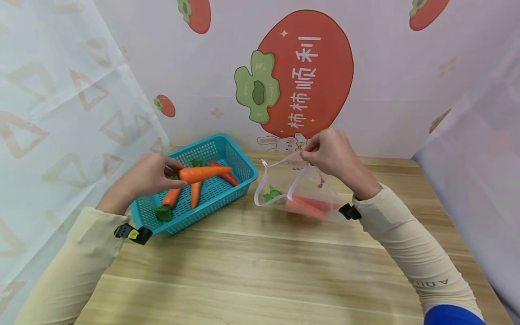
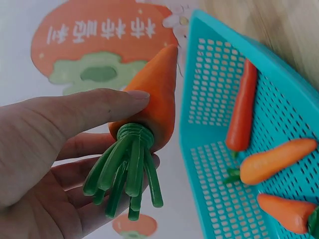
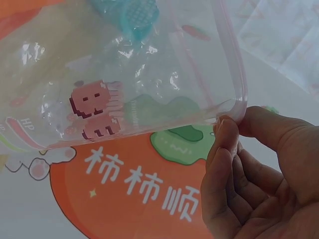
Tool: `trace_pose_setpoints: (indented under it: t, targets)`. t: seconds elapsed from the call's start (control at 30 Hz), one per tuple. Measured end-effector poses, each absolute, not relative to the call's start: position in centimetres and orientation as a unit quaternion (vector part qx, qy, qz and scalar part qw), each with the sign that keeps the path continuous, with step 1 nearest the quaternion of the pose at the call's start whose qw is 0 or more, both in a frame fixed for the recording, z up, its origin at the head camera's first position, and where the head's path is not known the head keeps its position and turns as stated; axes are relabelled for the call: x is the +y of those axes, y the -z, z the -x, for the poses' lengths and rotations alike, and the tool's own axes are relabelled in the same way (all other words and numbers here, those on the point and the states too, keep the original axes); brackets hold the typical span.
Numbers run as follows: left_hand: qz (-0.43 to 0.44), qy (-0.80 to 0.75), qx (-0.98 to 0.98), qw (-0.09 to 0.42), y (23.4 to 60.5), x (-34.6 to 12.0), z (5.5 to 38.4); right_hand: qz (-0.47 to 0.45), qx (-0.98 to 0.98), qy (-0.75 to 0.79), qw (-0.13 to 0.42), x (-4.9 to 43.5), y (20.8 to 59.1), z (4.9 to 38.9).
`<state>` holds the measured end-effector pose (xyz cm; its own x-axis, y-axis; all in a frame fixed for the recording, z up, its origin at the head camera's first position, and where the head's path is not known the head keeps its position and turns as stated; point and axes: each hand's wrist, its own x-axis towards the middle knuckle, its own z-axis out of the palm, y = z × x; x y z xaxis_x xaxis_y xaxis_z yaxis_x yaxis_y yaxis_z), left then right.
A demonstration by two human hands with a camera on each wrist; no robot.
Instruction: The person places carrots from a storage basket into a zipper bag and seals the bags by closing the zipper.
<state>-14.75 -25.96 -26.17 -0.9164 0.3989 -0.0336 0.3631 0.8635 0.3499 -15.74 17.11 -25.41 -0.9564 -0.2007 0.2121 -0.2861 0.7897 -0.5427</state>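
My left hand (image 1: 156, 176) grips an orange carrot (image 1: 205, 173) by its thick end, above the blue basket (image 1: 203, 211). In the left wrist view the thumb presses on the carrot's (image 2: 152, 94) side, and its green stems (image 2: 124, 169) point down toward the palm. With thumb and fingertips my right hand (image 1: 331, 151) pinches the upper corner of a clear zip bag (image 1: 280, 176), whose mouth gapes toward the basket. Inside the bag lie an orange carrot (image 1: 304, 207) and a red, long vegetable (image 1: 317, 202), with green leaves (image 1: 271, 193) near the opening.
Within the basket are orange carrots (image 1: 196, 193) and a red carrot-like vegetable (image 2: 243, 109). Behind the wooden table (image 1: 243, 271) hangs a printed cloth (image 1: 386, 90); further cloth hangs at the left and right sides.
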Motion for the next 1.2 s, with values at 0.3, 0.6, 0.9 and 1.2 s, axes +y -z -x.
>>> trace_pose_setpoints:
  t: [0.3, 0.6, 0.9, 1.2]
  targets:
    - [-0.234, -0.185, 0.953, 0.05, 24.9, -23.5, 13.5, -0.131, -0.941, -0.303, 0.071, 17.0, 25.5, 15.7]
    - [-0.276, -0.201, 0.939, 0.045, 24.3, -20.7, 12.9, -0.129, -0.943, -0.299, 0.068, 16.8, 25.5, 15.7]
    - [-0.288, -0.216, 0.931, 0.055, 24.5, -17.8, 13.6, -0.123, -0.944, -0.299, 0.064, 16.4, 25.4, 15.7]
    - [-0.308, -0.206, 0.927, 0.062, 24.7, -15.3, 14.3, -0.126, -0.945, -0.296, 0.064, 16.2, 25.4, 15.7]
